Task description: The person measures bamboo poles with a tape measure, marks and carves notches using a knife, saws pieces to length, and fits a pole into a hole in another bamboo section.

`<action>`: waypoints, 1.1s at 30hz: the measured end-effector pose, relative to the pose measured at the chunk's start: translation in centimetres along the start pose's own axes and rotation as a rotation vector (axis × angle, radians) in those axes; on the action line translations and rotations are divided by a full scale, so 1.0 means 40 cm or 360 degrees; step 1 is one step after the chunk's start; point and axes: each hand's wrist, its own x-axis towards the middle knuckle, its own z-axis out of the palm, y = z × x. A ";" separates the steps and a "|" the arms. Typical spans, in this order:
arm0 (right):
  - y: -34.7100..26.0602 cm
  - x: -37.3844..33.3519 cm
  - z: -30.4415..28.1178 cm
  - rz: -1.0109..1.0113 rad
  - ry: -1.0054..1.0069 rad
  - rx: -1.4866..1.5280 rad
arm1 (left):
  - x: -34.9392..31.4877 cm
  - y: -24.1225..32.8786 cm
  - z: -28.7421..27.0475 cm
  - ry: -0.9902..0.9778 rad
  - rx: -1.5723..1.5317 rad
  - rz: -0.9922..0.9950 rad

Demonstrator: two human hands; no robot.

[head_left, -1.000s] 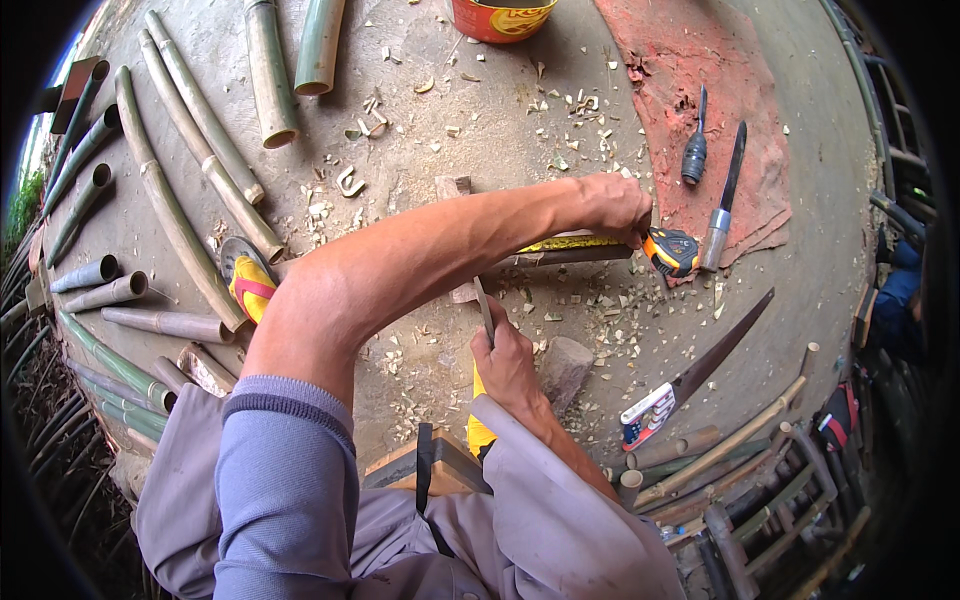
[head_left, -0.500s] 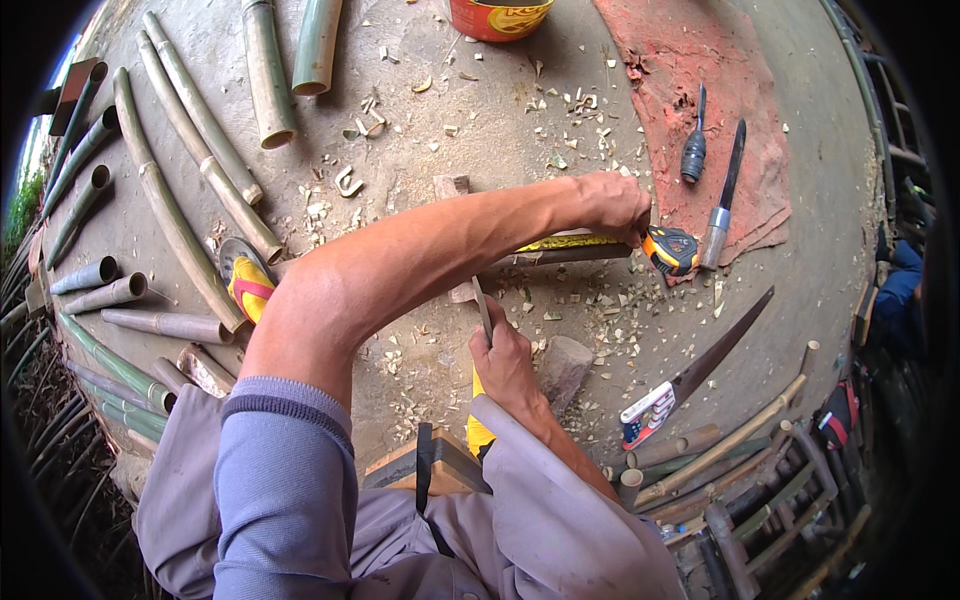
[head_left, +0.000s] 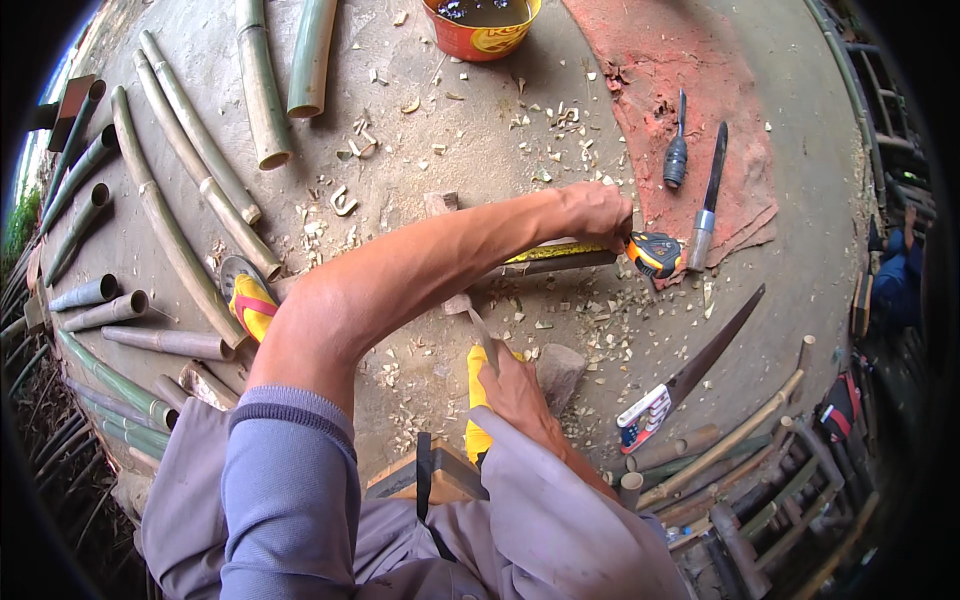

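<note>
My left arm crosses from the left, its closed left hand gripping at the extended yellow blade of a tape measure; its fingertips are mostly hidden. The tape blade runs along a dark bamboo piece, part of which lies behind my forearm. The orange and black tape case sits just right of that hand. Nearer to me, my right hand is closed around a thin, flat grey knife-like blade, pointing away toward a wooden block. Most of its handle is covered by my fingers.
A handsaw, a sheathless knife and a screwdriver-like tool lie at right, the latter two on red cloth. Bamboo poles spread at left. A red bucket stands at the far side. Chips litter the floor.
The whole view has shifted slightly. My right hand with the blade has drawn back a little toward me, uncovering more of the yellow thing beside it. My left hand stays at the tape measure.
</note>
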 end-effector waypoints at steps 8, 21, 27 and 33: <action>0.097 -0.067 -0.140 0.0029 0.0769 -0.0256 | -0.004 -0.011 0.003 -0.0011 0.0005 0.0019; 0.354 0.110 -0.340 0.0059 0.1294 -0.0793 | 0.000 -0.021 0.012 0.0023 -0.0100 -0.0017; 0.393 0.136 -0.360 0.0030 0.1324 -0.0925 | -0.003 -0.003 -0.002 -0.0035 -0.0052 -0.0053; 0.346 0.128 -0.362 0.0286 0.1280 -0.1007 | -0.006 -0.003 0.001 -0.0004 -0.0083 -0.0049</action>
